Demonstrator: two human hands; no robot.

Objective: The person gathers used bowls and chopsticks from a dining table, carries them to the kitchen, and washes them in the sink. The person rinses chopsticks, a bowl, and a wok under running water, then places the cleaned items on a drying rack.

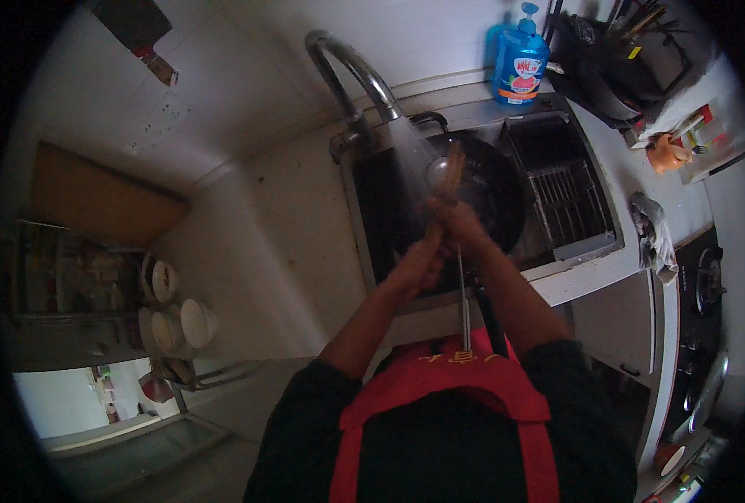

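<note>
Both hands are over the sink, gripping a bundle of slim wooden sticks that look like chopsticks (454, 168). My left hand (421, 265) is closed round the lower end, and my right hand (459, 221) holds the bundle higher up. Water runs from the curved metal faucet (353, 60) beside the upper end of the sticks. Under the hands a black wok (501, 192) sits in the sink (361, 236), its handle towards me. A metal ladle (439, 168) rests with its bowl in the wok; its long thin handle passes between my forearms.
A blue pump bottle (522, 63) stands behind the sink, with a wire rack (561, 195) in the sink's right part. A cloth (656, 236) hangs at the counter's right edge near a gas stove (699, 283). Bowls (197, 322) stand at left; a cleaver (136, 31) is at upper left.
</note>
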